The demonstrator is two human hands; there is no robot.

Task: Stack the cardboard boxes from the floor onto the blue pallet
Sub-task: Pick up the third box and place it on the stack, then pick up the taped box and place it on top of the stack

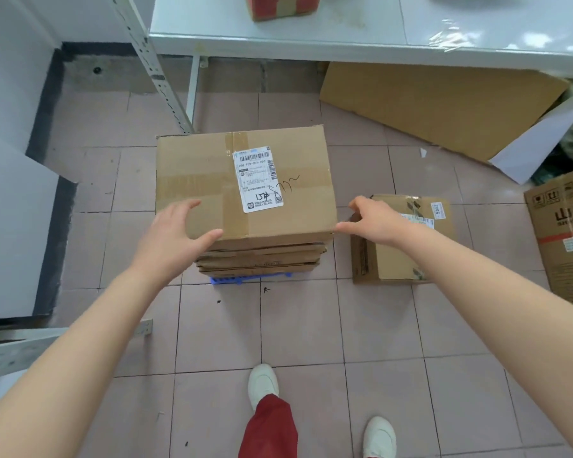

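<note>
My left hand was spread open over the near left corner of the top box, fingers apart and slightly curled, gripping nothing; whether the fingertips touched the cardboard I could not tell. My right hand was open too, its fingertips at the box's near right corner, just touching or nearly so, and it grasped nothing.

The top box sat on a stack of flatter boxes, their edges showing beneath its near side. Under the stack, a strip of the blue pallet showed at the front. The top box was sealed with brown tape and carried a white label with barcodes and black handwriting beside it.

To the right, a smaller box still lay on the tiled floor, just beside the stack, partly behind my right wrist. Farther right stood a printed carton, cut off by the frame edge. A flat cardboard sheet leaned under the white table beyond.
</note>
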